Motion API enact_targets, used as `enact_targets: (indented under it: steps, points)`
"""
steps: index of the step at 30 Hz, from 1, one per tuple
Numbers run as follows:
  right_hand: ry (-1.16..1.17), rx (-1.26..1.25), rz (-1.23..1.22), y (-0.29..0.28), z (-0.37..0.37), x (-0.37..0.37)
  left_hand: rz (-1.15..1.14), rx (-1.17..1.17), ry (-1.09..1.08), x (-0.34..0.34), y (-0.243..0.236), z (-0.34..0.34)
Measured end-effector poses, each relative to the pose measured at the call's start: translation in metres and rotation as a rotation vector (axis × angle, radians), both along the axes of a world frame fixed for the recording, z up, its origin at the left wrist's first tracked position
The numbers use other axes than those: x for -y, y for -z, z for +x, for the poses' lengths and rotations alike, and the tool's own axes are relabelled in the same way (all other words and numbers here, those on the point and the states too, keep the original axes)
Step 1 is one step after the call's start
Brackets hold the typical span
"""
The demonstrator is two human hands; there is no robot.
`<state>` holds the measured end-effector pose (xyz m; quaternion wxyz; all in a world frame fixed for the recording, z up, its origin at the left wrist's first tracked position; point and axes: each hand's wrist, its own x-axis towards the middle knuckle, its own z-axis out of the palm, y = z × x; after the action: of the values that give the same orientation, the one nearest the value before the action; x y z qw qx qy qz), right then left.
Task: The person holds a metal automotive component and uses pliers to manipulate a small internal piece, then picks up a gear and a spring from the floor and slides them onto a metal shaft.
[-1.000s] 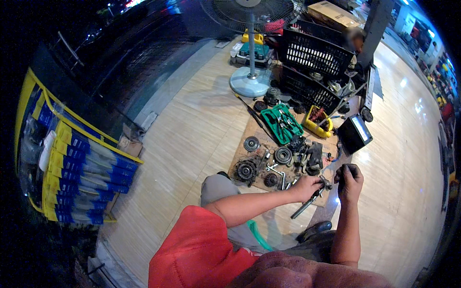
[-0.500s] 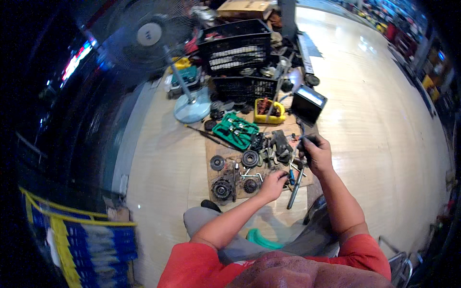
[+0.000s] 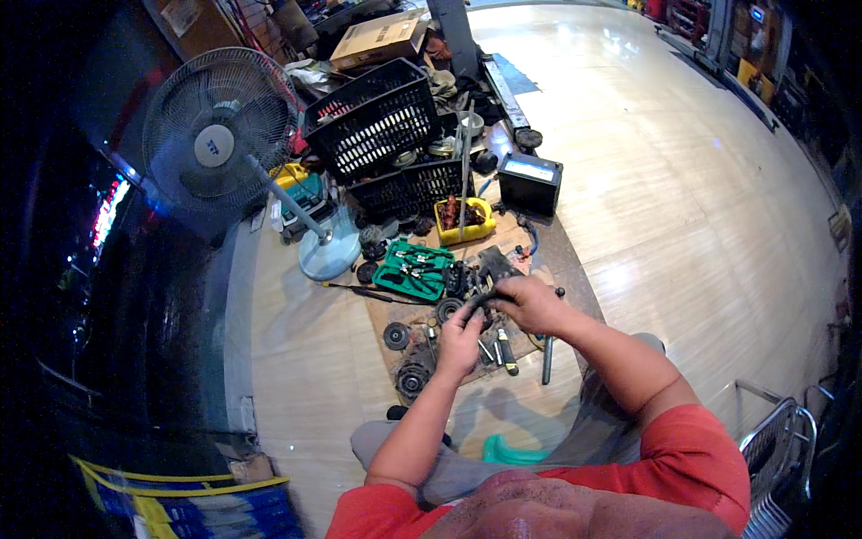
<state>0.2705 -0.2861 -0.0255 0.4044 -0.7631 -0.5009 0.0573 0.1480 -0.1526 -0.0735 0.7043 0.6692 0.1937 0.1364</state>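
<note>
Both hands meet over the cardboard sheet [image 3: 384,316], pinching a dark, slim piece [image 3: 486,297] whose kind I cannot make out. My left hand [image 3: 460,341] has its fingers closed on the near left end. From the right, my right hand [image 3: 532,307] grips the other end, fingers curled and partly hidden. Beneath and around them lie a dark ringed metal part [image 3: 448,311], a small dark disc [image 3: 396,336] and a larger toothed round part [image 3: 413,379]. A yellow-and-black handled tool [image 3: 508,354] and a metal tube [image 3: 548,361] rest nearer to me.
Beyond the hands sit an open green tool case [image 3: 415,271], a yellow bin [image 3: 464,235] of parts and a black battery [image 3: 530,184]. Stacked black crates [image 3: 373,121] and a standing fan [image 3: 215,144] rise behind. A chrome-framed chair [image 3: 779,440] stands at right, a green stool [image 3: 514,451] below me.
My hands, apart before, have come together on the dark piece. The right moved down and left; the left lifted away from the tools on the cardboard. The whole view has turned.
</note>
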Motion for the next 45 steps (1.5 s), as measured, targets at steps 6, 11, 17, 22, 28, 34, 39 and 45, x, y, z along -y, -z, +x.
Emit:
enact_targets:
  steps: [6,11,17,22,28,34,39,45]
  points:
    - [-0.078,-0.127,-0.054,-0.005,-0.017,-0.008,-0.191,0.145,-0.099,0.006,-0.011,-0.007]
    - [-0.088,-0.228,-0.06,0.005,-0.021,-0.014,-0.294,0.128,-0.16,-0.001,-0.006,-0.007]
    - [-0.045,-0.45,-0.049,0.009,-0.021,-0.024,-0.58,0.249,-0.268,-0.019,-0.016,0.005]
    - [-0.015,-0.593,-0.04,0.028,-0.021,-0.031,-0.818,0.363,-0.062,-0.035,-0.016,-0.003]
    - [-0.034,-0.71,-0.006,0.026,-0.02,-0.03,-0.825,0.321,-0.029,-0.028,-0.014,-0.005]
    - [-0.045,-0.759,-0.018,0.026,-0.021,-0.031,-0.749,0.348,-0.043,-0.025,-0.013,-0.001]
    - [-0.054,-0.75,-0.054,0.021,-0.023,-0.03,-0.507,0.323,-0.153,-0.029,-0.001,0.0]
    - [0.023,-0.665,-0.078,0.021,-0.021,-0.029,-0.683,0.286,-0.158,-0.021,-0.019,0.004]
